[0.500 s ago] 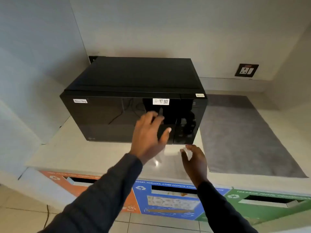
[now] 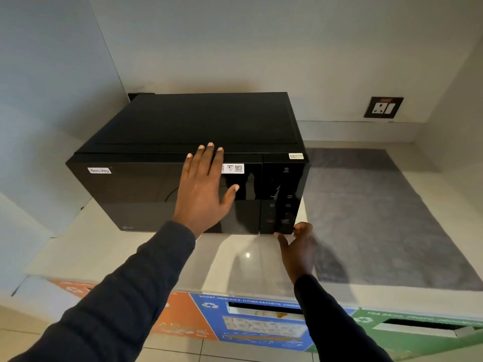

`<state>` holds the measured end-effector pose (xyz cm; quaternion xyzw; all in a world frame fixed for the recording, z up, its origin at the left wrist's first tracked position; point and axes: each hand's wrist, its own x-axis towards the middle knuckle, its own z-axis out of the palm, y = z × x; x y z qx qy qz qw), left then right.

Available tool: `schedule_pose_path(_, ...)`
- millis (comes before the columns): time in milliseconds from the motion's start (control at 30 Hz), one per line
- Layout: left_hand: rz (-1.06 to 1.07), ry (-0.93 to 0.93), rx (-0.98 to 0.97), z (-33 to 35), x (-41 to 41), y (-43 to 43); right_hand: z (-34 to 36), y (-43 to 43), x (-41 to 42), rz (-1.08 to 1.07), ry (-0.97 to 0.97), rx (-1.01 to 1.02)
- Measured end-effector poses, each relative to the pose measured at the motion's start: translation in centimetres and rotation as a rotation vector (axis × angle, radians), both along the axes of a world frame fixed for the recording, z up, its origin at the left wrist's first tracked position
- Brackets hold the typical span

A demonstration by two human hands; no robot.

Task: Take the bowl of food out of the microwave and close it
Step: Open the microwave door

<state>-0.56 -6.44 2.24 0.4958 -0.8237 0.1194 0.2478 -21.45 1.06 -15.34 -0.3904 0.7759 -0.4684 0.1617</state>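
A black microwave (image 2: 146, 184) stands on a pale counter, its dark glass door shut, with a "Non-Veg" label at the door's upper left. My left hand (image 2: 203, 189) lies flat and open on the door, fingertips at its top edge. My right hand (image 2: 298, 246) reaches up to the bottom right corner of the control panel (image 2: 283, 197), fingers spread and touching its lower edge. No bowl shows; the inside of the microwave is hidden behind the dark door.
A grey mat (image 2: 379, 218) covers the counter (image 2: 86, 246) to the right of the microwave. A wall socket (image 2: 383, 107) sits on the back wall. Orange, blue and green recycling bins (image 2: 251, 320) line the front below the counter. Walls close in on the left and right.
My left hand has slid up the door to its top edge. My right hand has moved up and right to the control panel's bottom corner. The view has come closer.
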Motion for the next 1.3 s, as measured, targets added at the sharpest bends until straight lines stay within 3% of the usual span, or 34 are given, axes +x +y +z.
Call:
schedule_pose_path(467, 0.058, -0.001, -0.035, -0.6, -0.4, 0.0, -0.9, -2.0, -0.4, 0.005, 0.202, 0.061)
schedule_pose_path(633, 0.034, 0.026, -0.055, -1.2, 0.2, 1.3, -0.6, -1.9, -0.3, 0.0, 0.158, 0.062)
schedule_pose_path(833, 0.005, 0.032, 0.005, -0.6, 0.9, 2.5, 3.5, -1.7, -3.9, 0.3, 0.018, 0.226)
schedule_pose_path(900, -0.027, 0.031, 0.029, -0.6, 1.6, 3.0, 6.4, -1.0, -5.3, 0.296, 0.071, 0.168)
schedule_pose_path(1033, -0.118, 0.099, 0.089, 0.4, 3.5, 5.0, 14.0, 0.3, -4.8, 0.129, 0.241, -0.154)
schedule_pose_path(1133, -0.153, 0.212, 0.144, 1.5, 4.9, 6.8, 18.6, -0.4, -2.7, 0.204, 0.449, -0.305)
schedule_pose_path(1300, -0.138, 0.283, 0.111, 4.2, 7.5, 9.3, 21.8, -3.5, 2.0, 0.429, 0.723, -0.106)
